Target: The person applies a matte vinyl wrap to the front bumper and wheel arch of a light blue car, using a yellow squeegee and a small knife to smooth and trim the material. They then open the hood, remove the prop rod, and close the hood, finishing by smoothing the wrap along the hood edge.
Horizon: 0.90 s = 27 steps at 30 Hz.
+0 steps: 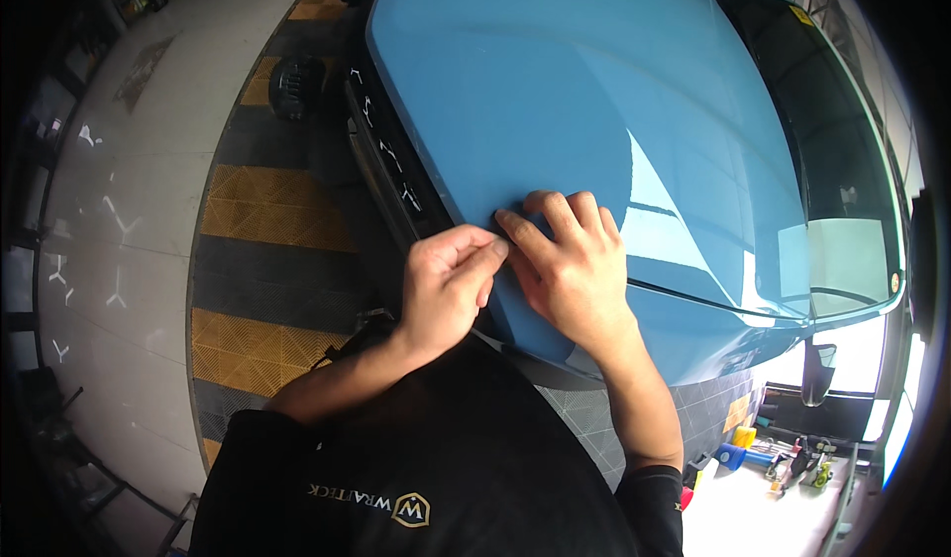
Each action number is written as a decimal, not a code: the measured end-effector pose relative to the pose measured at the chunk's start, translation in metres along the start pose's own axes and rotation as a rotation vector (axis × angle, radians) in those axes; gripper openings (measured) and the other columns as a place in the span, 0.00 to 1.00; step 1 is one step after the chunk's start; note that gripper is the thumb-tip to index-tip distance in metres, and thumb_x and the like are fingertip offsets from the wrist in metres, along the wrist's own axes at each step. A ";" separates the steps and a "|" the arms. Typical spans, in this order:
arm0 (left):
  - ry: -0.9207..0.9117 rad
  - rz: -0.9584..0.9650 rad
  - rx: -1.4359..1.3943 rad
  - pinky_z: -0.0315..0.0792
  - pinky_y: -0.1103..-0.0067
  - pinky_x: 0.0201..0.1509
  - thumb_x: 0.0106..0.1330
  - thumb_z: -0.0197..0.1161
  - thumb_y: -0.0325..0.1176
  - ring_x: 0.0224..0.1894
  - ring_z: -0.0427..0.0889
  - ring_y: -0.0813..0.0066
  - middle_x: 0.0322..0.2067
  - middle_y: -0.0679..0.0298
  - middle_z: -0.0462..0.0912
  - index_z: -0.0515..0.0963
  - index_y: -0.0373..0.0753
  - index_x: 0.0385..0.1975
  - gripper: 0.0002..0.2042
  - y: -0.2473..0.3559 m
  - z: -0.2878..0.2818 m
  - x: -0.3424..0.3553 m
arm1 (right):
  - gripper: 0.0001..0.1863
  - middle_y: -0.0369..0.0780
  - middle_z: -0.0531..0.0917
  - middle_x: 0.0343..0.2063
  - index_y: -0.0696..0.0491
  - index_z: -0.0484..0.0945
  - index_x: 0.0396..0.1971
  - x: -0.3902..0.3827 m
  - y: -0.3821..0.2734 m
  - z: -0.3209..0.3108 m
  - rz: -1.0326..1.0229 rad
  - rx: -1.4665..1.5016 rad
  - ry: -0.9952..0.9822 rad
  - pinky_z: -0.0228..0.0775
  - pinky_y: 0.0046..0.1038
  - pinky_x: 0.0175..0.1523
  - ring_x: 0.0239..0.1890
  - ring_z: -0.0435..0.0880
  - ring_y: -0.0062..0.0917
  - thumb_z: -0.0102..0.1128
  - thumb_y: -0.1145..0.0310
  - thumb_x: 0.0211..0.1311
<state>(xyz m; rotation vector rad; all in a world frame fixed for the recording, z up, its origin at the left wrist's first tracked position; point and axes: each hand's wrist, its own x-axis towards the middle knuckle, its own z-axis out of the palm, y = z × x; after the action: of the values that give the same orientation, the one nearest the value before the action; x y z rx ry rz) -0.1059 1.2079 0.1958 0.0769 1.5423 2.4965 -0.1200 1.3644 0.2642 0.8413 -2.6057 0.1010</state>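
The blue car's hood (505, 101) spreads out in front of me, its front edge running along my left side. Close to the hood's near corner, my left hand (446, 285) is closed in a pinch, thumb against forefinger. Whatever lies between those fingertips is too small to make out. Touching the hood just beside them is my right hand (575, 270), its fingers bent and apart, the forefinger reaching toward the left fingertips. The undersides of the right fingers are hidden.
Dark grille trim (386, 161) borders the hood on the left. The windshield (842, 161) and a side mirror (818, 369) are at the right. A black round object (295, 87) stands on the yellow-and-black floor tiles (263, 205). Colourful bottles and tools (743, 453) lie at lower right.
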 end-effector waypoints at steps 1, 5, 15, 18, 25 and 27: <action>-0.013 0.036 0.006 0.58 0.86 0.18 0.72 0.60 0.27 0.17 0.65 0.91 0.15 0.73 0.73 0.81 0.31 0.31 0.08 -0.002 -0.001 -0.001 | 0.16 0.33 0.77 0.37 0.48 0.84 0.38 0.002 0.003 -0.002 -0.028 -0.002 -0.011 0.68 0.30 0.35 0.36 0.76 0.28 0.71 0.68 0.44; -0.075 0.085 0.096 0.59 0.86 0.19 0.73 0.58 0.25 0.17 0.66 0.91 0.16 0.72 0.74 0.81 0.30 0.34 0.07 -0.008 -0.003 0.001 | 0.08 0.33 0.79 0.30 0.51 0.80 0.27 0.011 0.012 -0.010 -0.002 0.168 -0.171 0.75 0.32 0.32 0.30 0.78 0.29 0.71 0.73 0.45; -0.199 -0.178 -0.050 0.66 0.90 0.19 0.75 0.53 0.29 0.15 0.75 0.85 0.18 0.64 0.80 0.81 0.30 0.42 0.11 -0.013 -0.064 -0.019 | 0.08 0.37 0.77 0.22 0.55 0.77 0.22 0.008 0.022 -0.004 -0.066 0.190 -0.130 0.71 0.31 0.26 0.26 0.79 0.29 0.69 0.79 0.42; -0.223 -0.308 -0.215 0.66 0.87 0.20 0.76 0.53 0.34 0.17 0.74 0.84 0.21 0.64 0.80 0.78 0.31 0.55 0.16 -0.016 -0.057 -0.012 | 0.08 0.35 0.75 0.23 0.55 0.78 0.21 -0.002 0.022 0.008 -0.230 0.034 0.108 0.67 0.26 0.21 0.22 0.75 0.25 0.69 0.80 0.40; -0.166 -0.620 -0.748 0.62 0.88 0.21 0.73 0.61 0.39 0.17 0.72 0.85 0.20 0.71 0.77 0.79 0.37 0.39 0.11 -0.016 -0.032 0.018 | 0.09 0.36 0.75 0.25 0.56 0.79 0.24 -0.009 0.021 0.023 -0.282 -0.075 0.307 0.64 0.23 0.20 0.22 0.73 0.23 0.72 0.79 0.43; -0.125 -0.632 -0.749 0.62 0.89 0.20 0.73 0.63 0.38 0.17 0.71 0.87 0.19 0.73 0.77 0.79 0.39 0.36 0.09 -0.019 -0.031 0.020 | 0.09 0.37 0.75 0.25 0.56 0.79 0.25 -0.010 0.019 0.025 -0.261 -0.093 0.334 0.63 0.23 0.20 0.22 0.73 0.23 0.72 0.79 0.44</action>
<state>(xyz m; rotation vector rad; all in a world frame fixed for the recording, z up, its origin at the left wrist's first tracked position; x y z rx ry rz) -0.1271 1.1926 0.1631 -0.3099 0.4013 2.2896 -0.1327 1.3804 0.2383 1.0259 -2.1570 0.0421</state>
